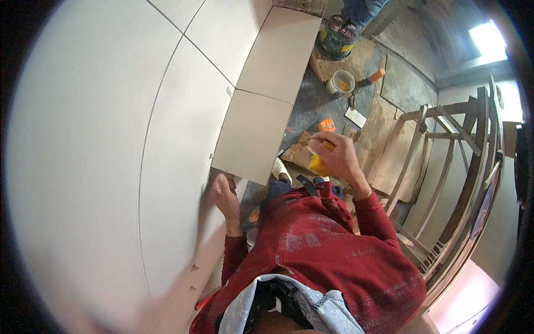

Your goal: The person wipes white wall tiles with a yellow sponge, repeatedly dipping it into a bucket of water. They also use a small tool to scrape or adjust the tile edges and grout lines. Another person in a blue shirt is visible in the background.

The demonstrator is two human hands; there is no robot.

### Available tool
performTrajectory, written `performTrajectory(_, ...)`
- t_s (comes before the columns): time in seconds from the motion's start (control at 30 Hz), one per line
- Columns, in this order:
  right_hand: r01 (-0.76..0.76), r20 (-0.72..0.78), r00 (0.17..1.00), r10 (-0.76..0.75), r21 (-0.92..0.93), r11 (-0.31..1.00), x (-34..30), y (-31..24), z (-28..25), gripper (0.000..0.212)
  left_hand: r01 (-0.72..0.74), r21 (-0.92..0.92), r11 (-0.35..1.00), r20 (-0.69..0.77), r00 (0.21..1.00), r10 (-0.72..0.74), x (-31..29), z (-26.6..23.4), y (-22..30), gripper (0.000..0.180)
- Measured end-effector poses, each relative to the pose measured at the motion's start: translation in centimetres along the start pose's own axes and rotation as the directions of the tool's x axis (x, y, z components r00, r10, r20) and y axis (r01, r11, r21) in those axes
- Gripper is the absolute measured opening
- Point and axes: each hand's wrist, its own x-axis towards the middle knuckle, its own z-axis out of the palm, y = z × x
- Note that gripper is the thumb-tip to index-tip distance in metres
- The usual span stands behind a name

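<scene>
My right hand [340, 158] is raised in front of my body, its fingers closed round a small yellow object [319, 166]. The fingers hide most of that object, so its kind is unclear. My left hand [224, 198] is low beside the tiled wall, just past the near end of a ledge of large pale tiles [250, 133]. Its fingers are stretched upward and no object shows in it; whether it touches the wall or the ledge's edge, I cannot tell. Large off-white tiles [105, 122] with thin dark joints cover the wall at my left.
Ahead on the floor stand a pale bucket [340, 82], an orange-ended tool [378, 75], an orange object [326, 125] and a white tile offcut [355, 117]. Another person's feet [344, 26] rest on a dark bucket [335, 47]. At right rises a wooden frame [445, 172].
</scene>
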Motion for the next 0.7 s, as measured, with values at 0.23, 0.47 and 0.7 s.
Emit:
performTrajectory(0.23, -0.211, -0.175, 0.963, 0.205, -0.014, 0.977, 1.4, 1.4, 0.1, 0.022, 0.003, 0.11, 0.994, 0.075, 0.997, -0.012, 0.1, -2.2, -1.5, 0.054)
performTrajectory(0.47, -0.298, -0.31, 0.914, 0.261, -0.078, 0.951, 1.5, 3.9, 0.7, 0.023, -0.048, 0.062, 0.997, 0.324, 0.946, 0.025, 1.3, -3.8, -2.2, 0.05)
performTrajectory(0.7, -0.346, -0.242, 0.907, 0.344, 0.036, 0.938, 0.9, 3.4, 2.2, 0.022, -0.004, 0.098, 0.995, 0.316, 0.948, -0.027, 1.2, -3.8, -1.2, 0.05)
